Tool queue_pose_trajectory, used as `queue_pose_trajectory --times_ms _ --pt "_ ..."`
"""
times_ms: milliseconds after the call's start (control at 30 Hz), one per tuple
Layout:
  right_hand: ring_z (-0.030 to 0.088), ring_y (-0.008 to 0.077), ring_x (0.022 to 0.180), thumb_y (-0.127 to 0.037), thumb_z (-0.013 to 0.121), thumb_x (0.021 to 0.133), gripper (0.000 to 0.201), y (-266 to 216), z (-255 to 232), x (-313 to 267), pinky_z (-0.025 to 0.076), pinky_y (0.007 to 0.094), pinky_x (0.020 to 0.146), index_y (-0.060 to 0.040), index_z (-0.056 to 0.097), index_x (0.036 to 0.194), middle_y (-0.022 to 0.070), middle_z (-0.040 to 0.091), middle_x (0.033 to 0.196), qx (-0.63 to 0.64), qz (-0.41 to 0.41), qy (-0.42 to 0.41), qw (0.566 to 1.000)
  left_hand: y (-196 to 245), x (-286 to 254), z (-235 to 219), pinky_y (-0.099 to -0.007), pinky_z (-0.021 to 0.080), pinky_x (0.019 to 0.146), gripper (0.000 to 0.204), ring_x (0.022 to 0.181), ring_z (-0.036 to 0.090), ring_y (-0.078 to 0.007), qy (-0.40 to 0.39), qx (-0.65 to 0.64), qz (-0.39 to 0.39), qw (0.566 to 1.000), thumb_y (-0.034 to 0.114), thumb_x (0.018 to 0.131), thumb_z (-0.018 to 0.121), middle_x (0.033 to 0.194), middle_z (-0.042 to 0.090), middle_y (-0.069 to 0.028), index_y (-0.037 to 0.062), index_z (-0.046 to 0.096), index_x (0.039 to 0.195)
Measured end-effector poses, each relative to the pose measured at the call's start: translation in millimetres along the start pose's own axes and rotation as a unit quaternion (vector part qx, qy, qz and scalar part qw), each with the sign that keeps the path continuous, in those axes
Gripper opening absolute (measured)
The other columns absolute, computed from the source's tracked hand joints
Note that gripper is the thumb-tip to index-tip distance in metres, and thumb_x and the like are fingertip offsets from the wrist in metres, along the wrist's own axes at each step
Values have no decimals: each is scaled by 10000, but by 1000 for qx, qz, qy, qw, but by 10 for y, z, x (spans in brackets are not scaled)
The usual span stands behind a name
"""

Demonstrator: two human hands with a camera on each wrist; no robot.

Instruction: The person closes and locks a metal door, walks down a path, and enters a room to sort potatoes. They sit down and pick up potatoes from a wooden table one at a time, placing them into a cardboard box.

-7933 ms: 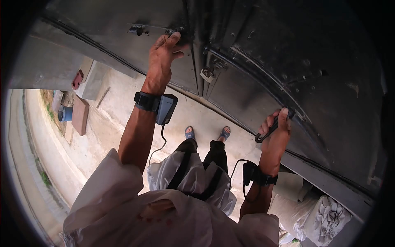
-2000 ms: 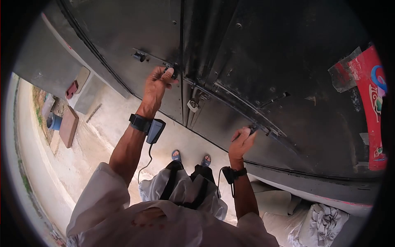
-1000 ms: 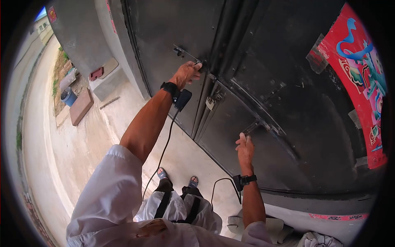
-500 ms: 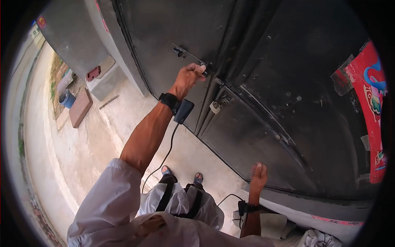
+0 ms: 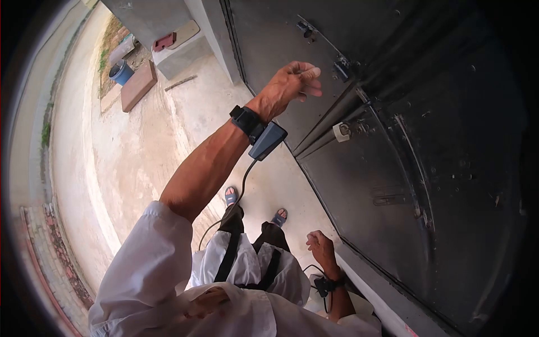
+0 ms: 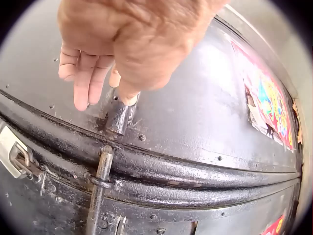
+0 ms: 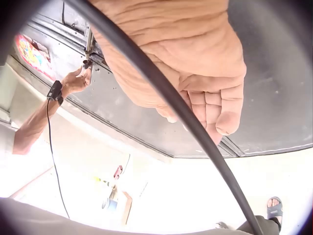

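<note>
My left hand (image 5: 295, 81) is raised at the dark metal double gate (image 5: 359, 174), its fingers loosely bent. In the left wrist view that hand overlaps a short black metal sleeve (image 6: 117, 117). Across a gap from the sleeve is the end of a long sliding bolt (image 6: 101, 174), which passes through a ring. A pale padlock (image 5: 341, 132) hangs by the gate's seam below the bolt. My right hand (image 5: 321, 247) is low near the body, away from the gate, fingers loosely curled with nothing in them. The bolt's long looped handle (image 5: 387, 196) lies against the right leaf.
Pale concrete floor (image 5: 140, 168) runs left of the gate. A grey pillar base (image 5: 185, 56), a brown slab (image 5: 139, 87) and a blue bucket (image 5: 120, 72) stand there. A cable (image 7: 161, 83) crosses in front of the right palm.
Earlier my right hand gripped the bolt's handle; it has let go and dropped toward the body. My left hand has drawn back from the sleeve. The head view has turned.
</note>
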State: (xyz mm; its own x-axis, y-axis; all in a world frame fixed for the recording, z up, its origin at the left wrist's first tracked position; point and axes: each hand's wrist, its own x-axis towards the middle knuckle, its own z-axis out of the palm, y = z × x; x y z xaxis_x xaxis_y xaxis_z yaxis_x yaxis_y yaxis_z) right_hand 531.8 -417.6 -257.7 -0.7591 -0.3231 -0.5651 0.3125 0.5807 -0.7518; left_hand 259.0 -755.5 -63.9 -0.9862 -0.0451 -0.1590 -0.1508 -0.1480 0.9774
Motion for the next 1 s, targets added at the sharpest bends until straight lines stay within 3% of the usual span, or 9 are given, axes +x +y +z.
queue_pose_trajectory --times_ms 233,400,500,567,600,633,667,800,1000 --pt "681 176 682 -196 570 983 272 -483 359 286 556 314 662 54 640 1065 132 723 842 -25 70 -85 994 -1207 -1881 -1627 -241 456 770 177 910 667 -108 74 11 -97 992 254 995 644 931 717 -27 77 650 1008" --pt "712 187 743 -263 581 966 338 -755 646 714 574 329 667 37 651 1104 116 731 873 -102 71 -148 981 -1925 -4011 -2753 -326 564 832 167 870 693 -207 324 -18 -229 918 109 997 597 939 688 -123 -53 634 1007" --pt "591 261 604 -50 533 945 152 -1180 841 761 463 391 522 -7 675 914 129 622 737 48 72 -111 990 -1996 -5189 -2913 -310 500 723 269 911 717 -218 398 -34 -317 860 252 955 632 945 708 -115 -7 643 1027" --pt "677 335 810 -96 557 935 226 -1296 843 946 568 443 725 -19 676 1111 186 681 918 -166 10 -236 957 -1956 -5740 -2798 -314 523 771 376 938 696 -192 360 -23 -408 839 324 964 644 992 716 -95 -9 653 1138" --pt "677 332 811 -99 557 936 228 -1412 934 1036 568 441 725 -19 675 1113 184 682 920 -196 12 -251 948 -1955 -5959 -2628 -308 520 729 321 847 641 -164 373 -79 -412 827 292 986 620 988 706 -80 -6 697 1077" --pt "676 329 812 -101 557 936 229 -1593 1094 1185 567 438 724 -18 674 1116 181 682 921 -201 17 -256 945 -2064 -6124 -2493 -296 530 743 335 902 663 -161 357 -106 -470 801 283 996 605 1003 715 -81 -6 677 1147" --pt "676 325 813 -103 558 937 231 -1810 1287 1328 567 436 723 -18 674 1118 179 683 922 -216 26 -265 939 -2081 -6331 -2366 -342 542 865 494 1070 659 -211 272 -88 -478 830 413 1034 529 1142 702 -112 5 601 1303" --pt "675 311 817 -112 559 941 239 -2686 2140 2001 565 427 720 -16 671 1128 171 686 928 -245 10 -277 929 -1869 -6024 -2613 -345 538 875 505 1080 654 -215 254 -167 -473 827 422 1034 523 1153 697 -114 5 595 1310" --pt "674 290 822 -125 561 945 251 -3917 3519 3205 562 413 715 -13 667 1144 158 690 936 -288 -47 -317 903 -1606 -5074 -4251 -350 533 889 523 1096 648 -220 419 -176 -368 811 436 1034 513 1170 690 -118 4 585 1320"
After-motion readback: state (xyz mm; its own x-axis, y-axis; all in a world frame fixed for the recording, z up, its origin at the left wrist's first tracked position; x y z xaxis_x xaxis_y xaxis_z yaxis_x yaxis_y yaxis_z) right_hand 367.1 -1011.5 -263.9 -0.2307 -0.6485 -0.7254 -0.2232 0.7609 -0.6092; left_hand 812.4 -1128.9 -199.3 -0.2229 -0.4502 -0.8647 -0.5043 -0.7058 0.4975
